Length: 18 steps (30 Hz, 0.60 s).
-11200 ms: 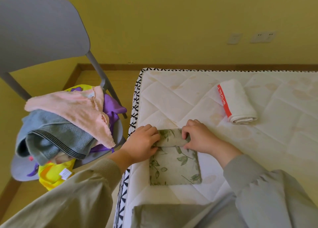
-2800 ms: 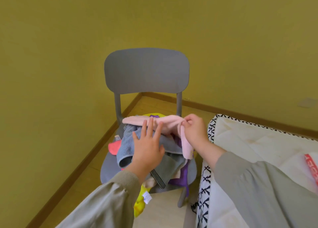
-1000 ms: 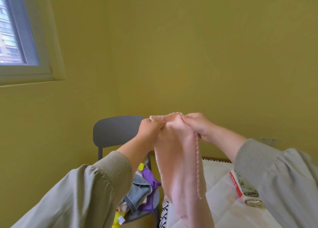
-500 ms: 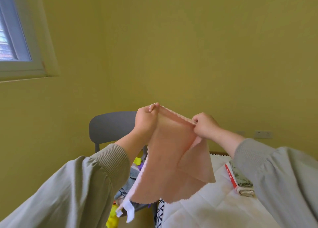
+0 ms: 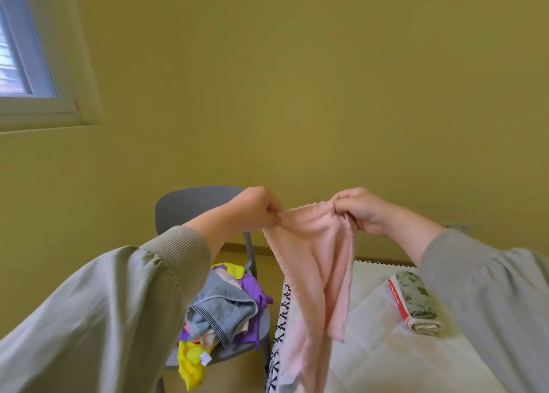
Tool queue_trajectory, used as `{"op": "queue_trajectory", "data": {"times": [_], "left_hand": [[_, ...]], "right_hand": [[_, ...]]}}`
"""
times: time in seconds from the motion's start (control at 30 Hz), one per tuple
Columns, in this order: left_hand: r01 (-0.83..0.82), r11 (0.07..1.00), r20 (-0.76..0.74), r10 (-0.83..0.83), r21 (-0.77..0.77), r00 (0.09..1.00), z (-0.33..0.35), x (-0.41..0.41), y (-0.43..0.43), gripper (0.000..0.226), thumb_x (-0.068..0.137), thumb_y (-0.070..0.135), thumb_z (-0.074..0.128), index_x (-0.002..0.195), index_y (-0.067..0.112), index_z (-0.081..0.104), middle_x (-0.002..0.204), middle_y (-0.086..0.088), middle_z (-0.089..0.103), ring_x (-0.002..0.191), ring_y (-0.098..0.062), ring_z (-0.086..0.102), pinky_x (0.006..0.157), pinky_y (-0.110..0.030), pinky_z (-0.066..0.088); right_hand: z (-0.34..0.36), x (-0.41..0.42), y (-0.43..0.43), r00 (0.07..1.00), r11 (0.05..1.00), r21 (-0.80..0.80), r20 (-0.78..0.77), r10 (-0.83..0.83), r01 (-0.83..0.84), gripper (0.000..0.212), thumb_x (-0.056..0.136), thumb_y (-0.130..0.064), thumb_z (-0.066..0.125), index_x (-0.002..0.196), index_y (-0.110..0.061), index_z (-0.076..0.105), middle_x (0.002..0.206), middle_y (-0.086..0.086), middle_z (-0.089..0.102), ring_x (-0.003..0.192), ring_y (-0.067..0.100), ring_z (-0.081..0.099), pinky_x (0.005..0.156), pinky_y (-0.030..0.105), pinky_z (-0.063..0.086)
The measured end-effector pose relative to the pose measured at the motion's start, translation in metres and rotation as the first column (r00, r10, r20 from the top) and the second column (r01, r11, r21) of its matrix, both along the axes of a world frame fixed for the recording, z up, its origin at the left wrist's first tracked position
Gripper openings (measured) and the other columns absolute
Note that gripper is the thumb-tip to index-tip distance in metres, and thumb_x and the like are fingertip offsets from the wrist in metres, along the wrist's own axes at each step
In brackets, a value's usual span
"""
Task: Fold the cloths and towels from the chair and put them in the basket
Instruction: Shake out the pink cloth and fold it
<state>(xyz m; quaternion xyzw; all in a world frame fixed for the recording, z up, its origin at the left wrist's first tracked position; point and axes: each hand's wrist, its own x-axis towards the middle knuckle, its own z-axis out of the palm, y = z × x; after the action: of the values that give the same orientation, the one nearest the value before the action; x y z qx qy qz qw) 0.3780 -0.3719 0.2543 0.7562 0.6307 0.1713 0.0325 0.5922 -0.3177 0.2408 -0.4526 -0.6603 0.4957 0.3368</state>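
Observation:
A pink cloth [image 5: 315,262] hangs in the air in front of me, over the left edge of the mattress [image 5: 377,354]. My left hand [image 5: 258,208] pinches its top edge on the left and my right hand [image 5: 359,211] grips the top edge on the right. The cloth droops in long folds between them. Behind it stands the grey chair [image 5: 190,205] with a heap of cloths [image 5: 225,309]: grey-blue, purple, yellow. No basket is in view.
Two folded cloths, a leaf-print one [image 5: 414,294] on top of a white one with a red stripe [image 5: 398,300], lie on the mattress at right. A window [image 5: 17,51] is at upper left. Yellow walls stand behind.
My hands have spread apart along the cloth's top edge and dropped lower. The cloth, half a second ago spread as a sheet, now sags in folds. The view has tilted slightly.

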Motion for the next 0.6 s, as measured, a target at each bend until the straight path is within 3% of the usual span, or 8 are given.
{"op": "queue_trajectory", "data": {"times": [0.07,0.13,0.23,0.33,0.4,0.47,0.53,0.6], "left_hand": [[-0.107,0.993,-0.179,0.115,0.057,0.977,0.001,-0.003,-0.001,0.015,0.086,0.019,0.055,0.082,0.017,0.070,0.076,0.002,0.063,0.076,-0.023,0.058,0.053,-0.023,0.035],[-0.209,0.969,-0.159,0.228,0.131,0.961,0.002,0.001,-0.002,0.021,0.085,0.015,0.049,0.083,0.016,0.070,0.077,-0.001,0.068,0.076,-0.025,0.064,0.050,-0.021,0.036],[-0.220,0.975,0.276,0.203,0.030,0.939,-0.001,0.006,0.004,0.026,0.089,0.005,0.042,0.079,0.012,0.065,0.057,0.000,0.065,0.052,-0.015,0.064,0.052,-0.022,0.049],[-0.104,0.994,0.691,0.100,-0.037,0.716,0.000,0.013,0.004,0.030,0.090,-0.003,0.041,0.085,0.003,0.070,0.078,-0.012,0.070,0.068,-0.019,0.069,0.066,-0.027,0.059],[-0.042,0.999,0.837,0.052,-0.034,0.545,0.001,0.016,0.003,0.027,0.085,-0.002,0.049,0.074,0.006,0.073,0.081,-0.015,0.070,0.075,-0.024,0.069,0.069,-0.027,0.059],[-0.001,0.999,0.891,0.032,-0.035,0.453,0.002,0.016,0.002,0.021,0.084,0.010,0.061,0.068,0.008,0.074,0.080,-0.015,0.067,0.074,-0.023,0.064,0.073,-0.032,0.056],[0.026,1.000,0.864,-0.005,-0.009,0.504,0.001,0.015,0.004,0.017,0.084,0.015,0.067,0.072,0.006,0.074,0.080,-0.013,0.063,0.074,-0.021,0.057,0.079,-0.037,0.055],[0.055,0.997,0.827,-0.070,0.048,0.558,0.001,0.014,0.004,0.014,0.083,0.001,0.067,0.073,0.009,0.073,0.072,-0.007,0.064,0.070,-0.017,0.056,0.072,-0.028,0.051]], "right_hand": [[-0.003,0.001,-0.001,0.996,0.997,-0.020,0.043,0.077,-0.077,0.033,0.084,0.011,0.041,0.063,-0.009,0.057,0.040,-0.004,0.047,0.032,0.005,0.040,0.033,0.011,0.030],[-0.005,0.001,-0.003,0.982,0.981,-0.077,0.054,0.183,-0.179,0.034,0.083,0.011,0.040,0.065,-0.009,0.061,0.046,-0.001,0.051,0.035,0.006,0.045,0.035,0.013,0.035],[-0.007,0.005,-0.007,0.928,0.907,-0.207,-0.011,0.372,-0.366,0.034,0.086,0.009,0.043,0.072,-0.011,0.066,0.059,0.001,0.061,0.046,0.009,0.056,0.043,0.018,0.045],[-0.010,0.011,-0.008,0.859,0.807,-0.309,-0.072,0.508,-0.503,0.014,0.090,-0.014,0.053,0.094,-0.005,0.062,0.082,0.008,0.069,0.070,0.018,0.067,0.059,0.027,0.055],[-0.016,0.012,-0.003,0.925,0.892,-0.283,0.037,0.378,-0.353,0.019,0.094,-0.019,0.052,0.097,-0.003,0.061,0.087,0.013,0.069,0.072,0.022,0.067,0.059,0.030,0.056],[-0.022,0.010,0.002,0.977,0.988,-0.098,0.165,0.135,-0.120,0.014,0.096,-0.015,0.051,0.100,-0.005,0.061,0.093,0.013,0.066,0.073,0.020,0.063,0.061,0.030,0.051],[-0.027,0.006,0.006,0.981,0.998,0.066,0.195,0.008,-0.021,0.023,0.095,-0.007,0.050,0.117,-0.009,0.057,0.109,0.011,0.057,0.088,0.018,0.057,0.068,0.031,0.047],[-0.029,-0.001,0.005,0.984,0.989,0.136,0.178,0.024,-0.049,0.047,0.090,0.005,0.050,0.132,-0.015,0.049,0.126,0.012,0.049,0.104,0.019,0.051,0.078,0.031,0.042]]}}
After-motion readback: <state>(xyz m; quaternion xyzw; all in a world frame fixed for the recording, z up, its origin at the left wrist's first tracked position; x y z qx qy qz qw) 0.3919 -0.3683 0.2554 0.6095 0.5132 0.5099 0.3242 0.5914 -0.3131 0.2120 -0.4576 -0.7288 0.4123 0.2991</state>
